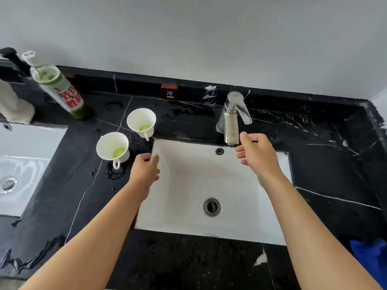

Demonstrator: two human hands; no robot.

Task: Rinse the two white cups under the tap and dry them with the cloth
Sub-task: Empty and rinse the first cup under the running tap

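Cups: near cup point(112, 147) and far cup point(141, 122) are standing upright on the black table point(62, 195), left of the sink point(188, 185), each holding green dregs.
Left hand point(145, 170): hovering beside near cup, fingers loosely curled, gripping nothing.
Right hand point(256, 154): reaching under the tap point(232, 120), fingers relaxed, apart.
Cloth: blue cloth point(371, 260) is lying at the table's right edge.

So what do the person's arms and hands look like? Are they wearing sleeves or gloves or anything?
Both arms are bare as far as the picture shows, with no sleeves in view. The left hand and the right hand wear no gloves, and I can see no rings, watch or bracelets on the wrists. They are two plain bare hands, nothing worn on them.
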